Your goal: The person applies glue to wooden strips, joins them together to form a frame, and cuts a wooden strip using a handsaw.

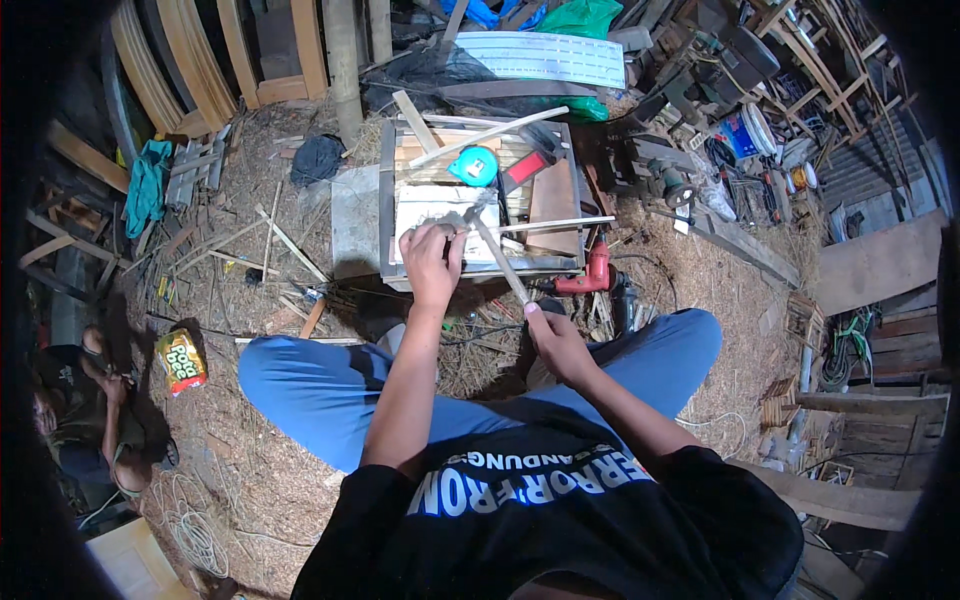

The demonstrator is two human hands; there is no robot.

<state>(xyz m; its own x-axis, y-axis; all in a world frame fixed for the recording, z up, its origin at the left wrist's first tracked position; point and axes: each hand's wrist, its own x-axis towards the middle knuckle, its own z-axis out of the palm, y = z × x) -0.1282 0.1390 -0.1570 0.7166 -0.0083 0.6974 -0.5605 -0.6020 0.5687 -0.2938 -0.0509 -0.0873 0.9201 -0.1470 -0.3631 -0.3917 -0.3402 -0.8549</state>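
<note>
My right hand [550,340] grips the pale wooden handle of a hammer [505,264], whose metal head rests or hovers beside my left fingertips. My left hand [430,258] is closed on something small I cannot make out, over a white board [418,205] on a wooden work box [388,232]. A thin wooden strip [560,223] lies to the right of the hammer head. A cyan tape measure [473,166], a red-and-black tool [523,172] and loose sticks [488,133] lie on the box's far part.
A red power tool [585,280] lies right of the box. A co-worker [105,410] sits at the left near a snack bag [182,360]. Scrap wood, a white bucket [745,130] and planks [880,260] surround me. My crossed legs are below the box.
</note>
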